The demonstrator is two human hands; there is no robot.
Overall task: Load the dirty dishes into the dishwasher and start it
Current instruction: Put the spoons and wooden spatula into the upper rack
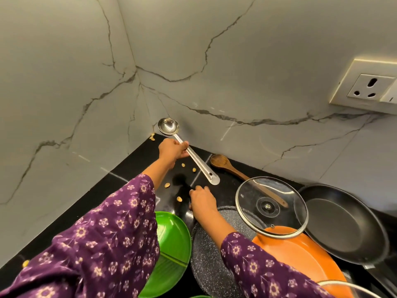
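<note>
Left hand: the left hand (pixel 173 150) is clamped round the steel ladle (pixel 198 166) just below its bowl, holding it off the surface (pixel 129 179) with the handle slanting down, probably to carry it away for loading.
Right hand: the right hand (pixel 203 200) is knuckles-up with its fingers bent down onto the surface, at the far rim of the speckled pan (pixel 206 265). Whether it grips anything cannot be told.
Hands together: they are apart, the left farther toward the wall corner.
Dishes waiting: a green plate (pixel 171 244) lies left of the speckled pan. An orange plate (pixel 300 254) lies to its right, with a glass lid (pixel 271 206) leaning on it. A wooden spoon (pixel 227 166) and a black frying pan (pixel 343 222) lie beyond.
Litter: nut shells (pixel 179 198) are scattered between the hands.
Dishwasher: out of view.
Stage: gathering, judging by the many dishes left out.
</note>
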